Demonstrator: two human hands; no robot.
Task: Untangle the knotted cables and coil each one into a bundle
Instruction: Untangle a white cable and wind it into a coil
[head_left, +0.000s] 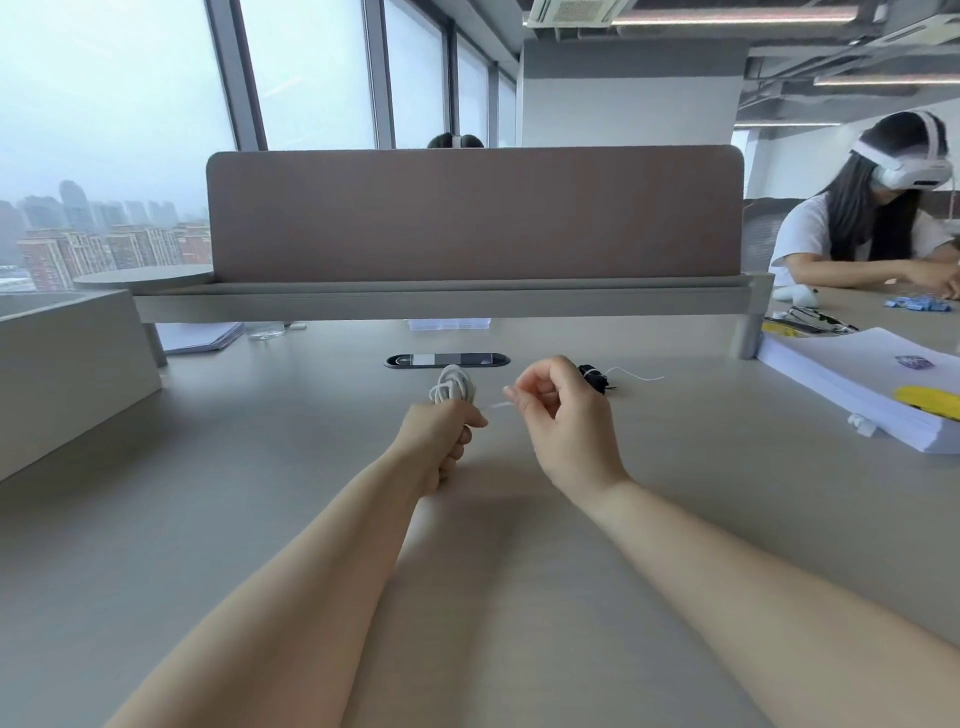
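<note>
Now 2 hands work on a white cable bundle (453, 389) above the desk (260, 467).
The left hand (441, 441) is curled tight around the coiled bundle, and its loops stick up over the fist. The right hand (561, 421) pinches a thin white strand (493, 406) that runs across to the left hand. Just behind the right hand, a black cable bundle (595, 376) lies on the desk, with a thin white tie (636, 374) trailing right.

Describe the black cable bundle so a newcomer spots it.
Below the brown desk divider, find the oval cable port in the desktop. Right of it, behind the right hand, lies the black cable bundle: the only dark coil, with a white strand trailing.
</note>
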